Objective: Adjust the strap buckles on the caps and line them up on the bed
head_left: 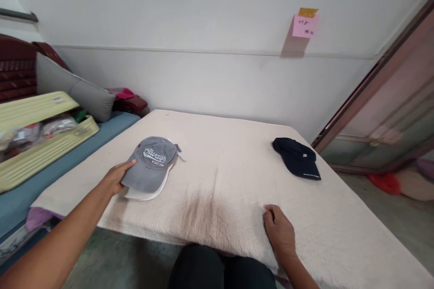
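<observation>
At the left of the cloth-covered surface (230, 153), my left hand (117, 178) pinches the brim of a grey baseball cap (145, 178), with the thumb on top and the fingers hidden below. White lettering runs across the cap's front, and a strap sticks out at its right side. Directly underneath shows the edge of a white cap (158, 193); whether my fingers grip that one too, I cannot tell. My right hand (280, 230) rests near the front edge, fingers curled in, nothing visible in it. Farther right lies a dark navy baseball cap (298, 158), apart from both hands.
A white wall (210, 81) stands behind the surface, with a pink note (305, 26) taped on it. To the left, a grey cushion (76, 86) and a pale yellow open container (50, 153) with bagged items sit on a blue surface. Sliding doors (383, 113) are at right.
</observation>
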`<state>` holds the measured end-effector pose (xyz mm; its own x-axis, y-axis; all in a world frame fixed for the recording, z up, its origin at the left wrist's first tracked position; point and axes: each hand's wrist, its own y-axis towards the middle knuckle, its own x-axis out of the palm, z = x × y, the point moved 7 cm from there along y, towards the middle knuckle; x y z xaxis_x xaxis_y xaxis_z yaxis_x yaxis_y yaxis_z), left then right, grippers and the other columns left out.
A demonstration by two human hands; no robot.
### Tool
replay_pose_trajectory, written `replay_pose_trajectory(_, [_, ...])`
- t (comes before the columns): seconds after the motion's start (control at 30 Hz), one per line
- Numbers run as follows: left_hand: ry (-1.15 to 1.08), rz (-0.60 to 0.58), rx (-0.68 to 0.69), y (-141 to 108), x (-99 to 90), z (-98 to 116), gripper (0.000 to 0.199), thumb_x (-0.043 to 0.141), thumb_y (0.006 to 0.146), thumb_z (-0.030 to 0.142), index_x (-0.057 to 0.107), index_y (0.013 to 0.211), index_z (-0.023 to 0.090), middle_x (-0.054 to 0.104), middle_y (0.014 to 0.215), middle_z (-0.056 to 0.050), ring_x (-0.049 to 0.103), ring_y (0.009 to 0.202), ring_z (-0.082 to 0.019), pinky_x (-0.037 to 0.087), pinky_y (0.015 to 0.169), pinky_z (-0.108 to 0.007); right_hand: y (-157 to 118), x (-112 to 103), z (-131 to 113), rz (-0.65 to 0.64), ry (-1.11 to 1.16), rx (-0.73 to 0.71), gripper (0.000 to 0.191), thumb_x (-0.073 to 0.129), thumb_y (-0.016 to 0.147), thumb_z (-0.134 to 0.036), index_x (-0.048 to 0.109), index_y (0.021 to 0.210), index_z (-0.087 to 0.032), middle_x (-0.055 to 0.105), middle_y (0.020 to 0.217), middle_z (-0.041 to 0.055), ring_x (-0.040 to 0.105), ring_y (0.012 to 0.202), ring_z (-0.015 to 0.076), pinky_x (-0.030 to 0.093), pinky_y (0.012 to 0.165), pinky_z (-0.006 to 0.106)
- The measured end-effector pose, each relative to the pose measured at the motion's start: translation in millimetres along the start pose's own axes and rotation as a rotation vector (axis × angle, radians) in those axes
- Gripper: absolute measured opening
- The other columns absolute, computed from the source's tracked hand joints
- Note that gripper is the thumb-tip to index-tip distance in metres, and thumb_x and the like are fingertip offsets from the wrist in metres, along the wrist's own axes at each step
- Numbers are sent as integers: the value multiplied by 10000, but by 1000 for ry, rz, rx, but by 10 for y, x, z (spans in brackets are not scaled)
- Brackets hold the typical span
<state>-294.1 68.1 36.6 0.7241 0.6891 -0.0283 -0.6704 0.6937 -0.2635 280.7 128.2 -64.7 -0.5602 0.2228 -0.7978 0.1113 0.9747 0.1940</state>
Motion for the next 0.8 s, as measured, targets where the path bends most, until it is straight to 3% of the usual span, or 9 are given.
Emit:
replay_pose_trajectory(0.2, [-266,-181,90,-382,509,190,337,685,726,234,665,1057,170,751,966,-72,691,883,-247,573,754,-343,-10,-37,-15,11,86,14,291,400,818,-350,617,937,-196,685,890,74,623,790,250,438,754,362])
replay_pose_trajectory(0.33, [-548,-268,103,-964,848,207,317,632,797,280,666,1103,205,729,1092,-54,599,1129,-270,544,872,-370,-2,-89,-3,30,450,180,237,509,728,-371,621,843,-198,664,800,68,591,765,255,433,745,375])
replay_pose_trajectory(0.4, [-626,-311,30,-1335,1046,107,315,619,812,274,667,1119,220,719,1127,-47,546,1205,-266,518,923,-385,-71,-72,-73,3,675,293,279,539,712,-426,619,823,-182,661,747,75,600,723,251,454,690,366])
replay_pose_trajectory(0.5, [-699,-334,-96,-1905,1289,-163,330,649,788,274,679,1116,264,720,1127,-34,540,1217,-277,492,956,-406,-315,-88,-397,-105,829,319,451,471,776,-560,643,836,-147,695,757,121,647,684,254,489,617,357])
replay_pose_trajectory(0.53, [-699,-357,-145,-2087,1355,-277,342,675,765,269,686,1106,280,725,1113,-29,551,1204,-283,487,957,-409,-429,-97,-548,-182,911,311,509,433,805,-595,656,847,-139,710,786,136,669,713,256,506,629,358])
replay_pose_trajectory(0.57, [-690,-401,-190,-2260,1413,-387,356,701,739,264,694,1093,292,728,1104,-28,558,1192,-293,482,957,-414,-564,-74,-741,-343,1115,314,563,401,834,-622,666,893,-129,718,851,156,684,790,263,517,686,374])
replay_pose_trajectory(0.63, [-648,-527,-262,-2567,1482,-576,372,745,692,260,714,1061,289,733,1088,-42,570,1171,-317,471,954,-422,-801,-168,-1077,-573,1400,314,662,292,861,-681,678,931,-148,726,882,151,688,871,272,523,742,407])
replay_pose_trajectory(0.7, [-558,-661,-302,-2792,1470,-699,373,780,649,247,736,1019,264,738,1064,-64,580,1148,-339,462,950,-428,-894,-398,-1229,-576,1570,333,655,303,850,-704,683,957,-182,736,877,123,682,924,276,520,782,430])
replay_pose_trajectory(0.8, [-362,-827,-291,-2963,1344,-726,358,809,605,212,759,960,206,742,1019,-101,583,1128,-362,449,948,-435,-884,-737,-1281,-492,1686,346,447,584,767,-603,694,912,-194,746,865,87,682,928,281,514,832,437])
